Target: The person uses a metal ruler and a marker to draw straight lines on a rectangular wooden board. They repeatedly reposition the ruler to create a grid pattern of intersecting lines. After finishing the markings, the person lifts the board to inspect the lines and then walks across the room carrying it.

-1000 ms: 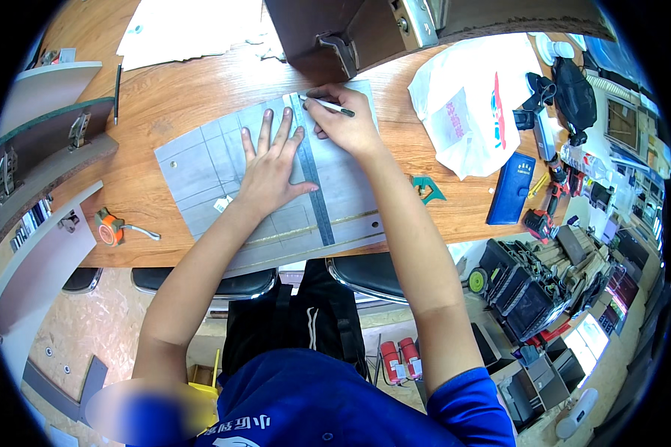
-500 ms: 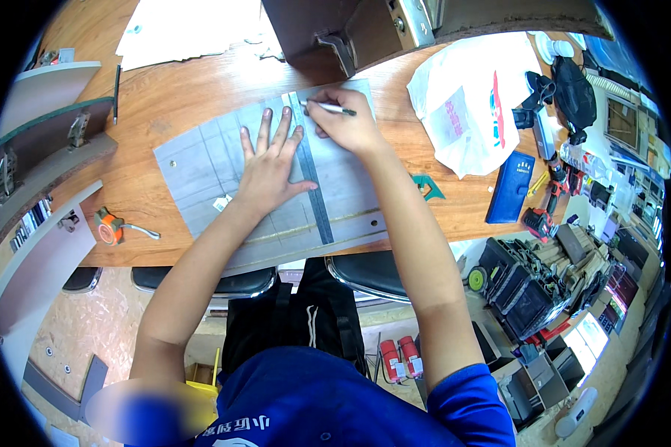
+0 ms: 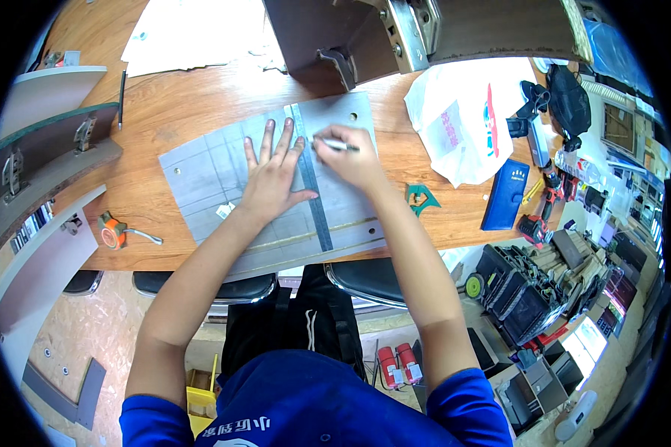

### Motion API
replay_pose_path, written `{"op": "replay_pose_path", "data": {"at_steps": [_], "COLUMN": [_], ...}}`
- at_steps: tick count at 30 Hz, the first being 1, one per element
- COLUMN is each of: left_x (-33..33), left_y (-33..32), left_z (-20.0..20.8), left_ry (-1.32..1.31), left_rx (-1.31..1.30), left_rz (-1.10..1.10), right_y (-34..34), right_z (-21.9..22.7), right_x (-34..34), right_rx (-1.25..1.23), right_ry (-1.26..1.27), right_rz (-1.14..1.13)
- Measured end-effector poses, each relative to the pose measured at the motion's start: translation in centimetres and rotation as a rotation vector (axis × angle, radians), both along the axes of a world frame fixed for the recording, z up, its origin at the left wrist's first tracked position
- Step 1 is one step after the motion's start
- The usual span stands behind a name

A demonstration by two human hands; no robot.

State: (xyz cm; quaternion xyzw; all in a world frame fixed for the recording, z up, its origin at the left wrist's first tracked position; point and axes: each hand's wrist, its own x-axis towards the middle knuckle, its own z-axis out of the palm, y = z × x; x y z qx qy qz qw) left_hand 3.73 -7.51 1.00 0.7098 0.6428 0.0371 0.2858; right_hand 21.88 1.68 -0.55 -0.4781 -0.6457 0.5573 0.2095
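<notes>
A grey board (image 3: pixel 201 175) with drawn lines and a few small holes lies on the wooden table. Across it runs a metal ruler (image 3: pixel 317 216), slanting from the far edge towards me. My left hand (image 3: pixel 273 179) is spread flat on the board, its thumb and index finger at the ruler's left edge. On the other side, my right hand (image 3: pixel 348 155) pinches a white pen with a dark end (image 3: pixel 341 144). The pen's tip is close to the ruler's right edge, in its upper part.
An orange tape measure (image 3: pixel 113 231) rests left of the board. To the right lie a green triangular tool (image 3: pixel 423 198), a white plastic bag (image 3: pixel 455 119), a blue booklet (image 3: pixel 506 195) and a red drill (image 3: pixel 537 226). A brown cabinet part with metal hinges (image 3: pixel 313 37) stands at the back.
My right hand has moved nearer to me along the ruler's right edge with the pen. My left hand stays spread on the board. The whole view has shifted slightly.
</notes>
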Motion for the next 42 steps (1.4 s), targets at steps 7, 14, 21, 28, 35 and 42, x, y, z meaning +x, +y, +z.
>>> {"op": "replay_pose_path", "data": {"at_steps": [7, 14, 21, 28, 35, 42], "left_x": [0.0, 0.0, -0.1, -0.2, -0.1, 0.1], "left_y": [0.1, -0.1, -0.1, -0.1, -0.2, -0.1], "left_z": [0.0, -0.4, -0.3, -0.2, -0.5, -0.3], "left_ry": [0.029, 0.005, 0.009, 0.038, 0.027, 0.031], "left_rx": [0.003, 0.023, 0.026, -0.010, 0.007, 0.050], "left_rz": [-0.006, -0.005, -0.004, -0.007, -0.008, -0.005], "right_y": [4.6, 4.4, 1.5, -5.2, -5.1, 1.5], "right_z": [0.4, 0.4, 0.0, 2.5, 1.1, -0.8], "right_x": [-3.5, -3.5, -1.0, 2.8, 2.6, -1.7], "right_rx": [-0.228, -0.258, -0.188, -0.094, 0.013, 0.024], "right_ry": [0.058, 0.090, 0.037, -0.069, -0.039, 0.011], "right_rz": [-0.125, -0.152, -0.044, 0.073, 0.040, -0.050]}}
